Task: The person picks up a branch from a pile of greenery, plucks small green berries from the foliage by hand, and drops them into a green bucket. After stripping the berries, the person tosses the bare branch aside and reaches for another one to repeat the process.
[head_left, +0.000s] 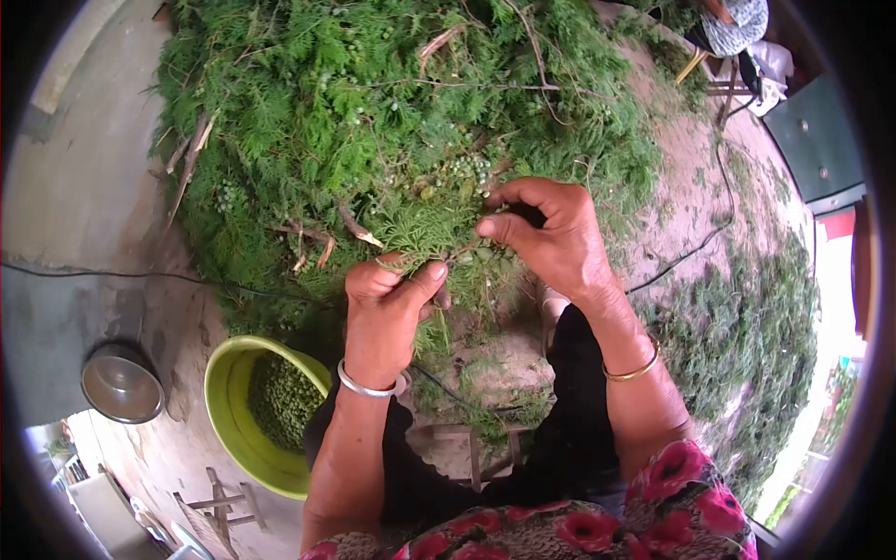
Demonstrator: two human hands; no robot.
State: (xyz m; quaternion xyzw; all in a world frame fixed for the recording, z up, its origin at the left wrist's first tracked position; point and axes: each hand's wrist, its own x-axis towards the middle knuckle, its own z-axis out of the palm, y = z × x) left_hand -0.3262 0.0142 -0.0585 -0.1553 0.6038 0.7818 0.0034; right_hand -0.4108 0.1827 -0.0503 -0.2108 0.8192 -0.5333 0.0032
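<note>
My left hand (pixel 385 308) is closed on a leafy evergreen sprig (pixel 425 227), its thumb pressing the thin stem. The feathery green leaves point away from me. Close by on the right, my right hand (pixel 560 233) has its thumb and forefinger curled in toward the sprig's twig end. Whatever is between these fingertips is too small to make out. Beyond both hands lies a large pile of green branches (pixel 317 121) with pale round berries (pixel 476 173) among the leaves. A yellow-green bucket (pixel 224 411) holding many green berries (pixel 285 397) stands left of my left forearm.
A metal bowl (pixel 122 383) sits on the floor at far left. Below the bucket is a small wooden stool (pixel 224 509). A black cable (pixel 691 247) crosses the floor. Leafy cuttings (pixel 747 345) cover the right side. Part of another person (pixel 733 26) shows at top right.
</note>
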